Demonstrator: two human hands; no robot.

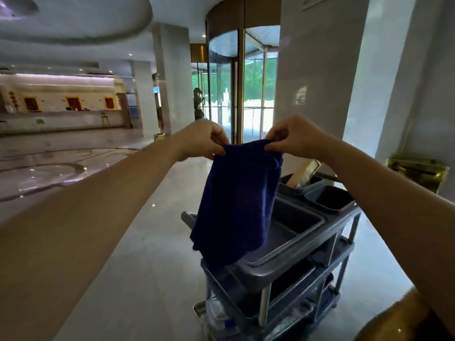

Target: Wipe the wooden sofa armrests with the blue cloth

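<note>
A dark blue cloth (236, 200) hangs in front of me at chest height. My left hand (200, 139) pinches its top left corner and my right hand (295, 136) pinches its top right corner, so the cloth drops straight down between them. Its lower end hangs over the near left corner of a cleaning cart. No sofa or wooden armrest is in view.
A dark grey cleaning cart (290, 254) with trays, bins and lower shelves stands right below the cloth. Behind it are a white pillar (320, 70) and a revolving glass door (243, 89). A brass box (418, 169) sits at right. Polished lobby floor stretches left toward a reception desk (61, 119).
</note>
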